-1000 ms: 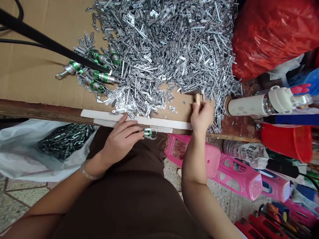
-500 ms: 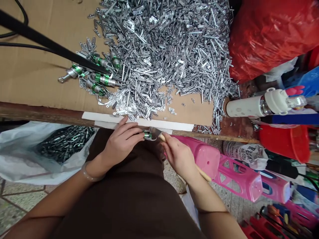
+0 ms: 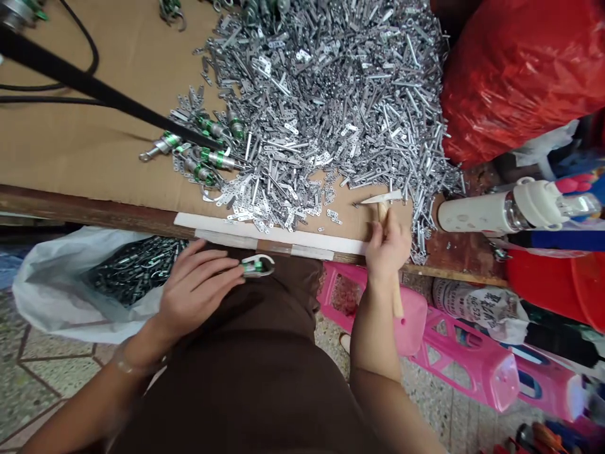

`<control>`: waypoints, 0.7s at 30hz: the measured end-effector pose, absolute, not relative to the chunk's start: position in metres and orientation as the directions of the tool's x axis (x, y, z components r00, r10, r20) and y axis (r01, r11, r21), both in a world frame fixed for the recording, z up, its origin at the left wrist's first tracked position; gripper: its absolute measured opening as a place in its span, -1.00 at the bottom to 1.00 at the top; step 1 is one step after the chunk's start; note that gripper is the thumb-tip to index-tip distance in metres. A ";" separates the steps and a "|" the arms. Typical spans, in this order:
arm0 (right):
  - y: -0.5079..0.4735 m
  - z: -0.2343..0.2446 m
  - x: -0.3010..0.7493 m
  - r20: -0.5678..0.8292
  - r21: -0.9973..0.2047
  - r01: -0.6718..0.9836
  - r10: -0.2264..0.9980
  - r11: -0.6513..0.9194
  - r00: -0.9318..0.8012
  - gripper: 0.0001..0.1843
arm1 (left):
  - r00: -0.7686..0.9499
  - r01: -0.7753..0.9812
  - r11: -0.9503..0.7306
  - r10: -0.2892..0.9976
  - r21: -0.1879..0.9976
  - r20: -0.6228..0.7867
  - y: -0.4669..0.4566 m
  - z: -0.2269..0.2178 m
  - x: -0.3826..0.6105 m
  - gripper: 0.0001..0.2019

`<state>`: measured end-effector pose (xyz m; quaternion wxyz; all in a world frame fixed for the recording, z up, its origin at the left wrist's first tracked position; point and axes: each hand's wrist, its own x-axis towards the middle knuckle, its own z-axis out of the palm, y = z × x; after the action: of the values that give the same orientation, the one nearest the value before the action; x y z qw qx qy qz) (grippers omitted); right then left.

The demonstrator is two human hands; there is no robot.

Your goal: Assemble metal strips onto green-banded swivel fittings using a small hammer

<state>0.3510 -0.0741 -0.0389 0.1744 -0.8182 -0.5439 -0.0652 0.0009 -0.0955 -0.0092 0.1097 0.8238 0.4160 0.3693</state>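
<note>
The left hand (image 3: pixel 201 287) pinches a shiny hooked clip (image 3: pixel 251 268) in front of the heap of slim metal bits (image 3: pixel 326 101). Beside the heap, the right hand (image 3: pixel 388 244) grips a wooden-handled hammer (image 3: pixel 382 198).

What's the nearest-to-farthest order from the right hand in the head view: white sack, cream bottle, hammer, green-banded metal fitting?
1. Hammer: gripped in the right hand.
2. Cream bottle: to that hand's right.
3. Green-banded metal fitting: leftward, in the left hand.
4. White sack: far left, beyond the left hand.
</note>
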 end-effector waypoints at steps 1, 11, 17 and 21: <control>-0.069 -0.042 0.353 0.300 -0.200 0.916 0.868 -0.348 0.395 -0.47 | 0.389 0.685 -0.628 0.744 0.369 0.544 -0.101 -0.008 -0.012 -0.95; -0.061 -0.018 0.332 0.394 -0.271 0.921 0.841 -0.279 0.370 -0.54 | 0.160 0.911 -0.271 0.926 0.310 0.341 -0.061 -0.014 -0.056 -0.62; -0.074 0.008 0.300 0.468 -0.354 0.909 0.800 -0.219 0.375 -0.63 | 0.400 0.786 -0.514 0.846 0.343 0.352 0.032 -0.006 -0.049 -0.54; -0.078 0.010 0.286 0.400 -0.384 0.904 0.849 -0.189 0.347 -0.71 | 0.398 0.749 -0.559 0.809 0.356 0.432 0.042 -0.001 -0.046 -0.71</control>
<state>0.2864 -0.0783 0.0101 0.2855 -0.7694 -0.5694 -0.0484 -0.0455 0.0419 -0.0013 0.0522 0.8345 0.4668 0.2882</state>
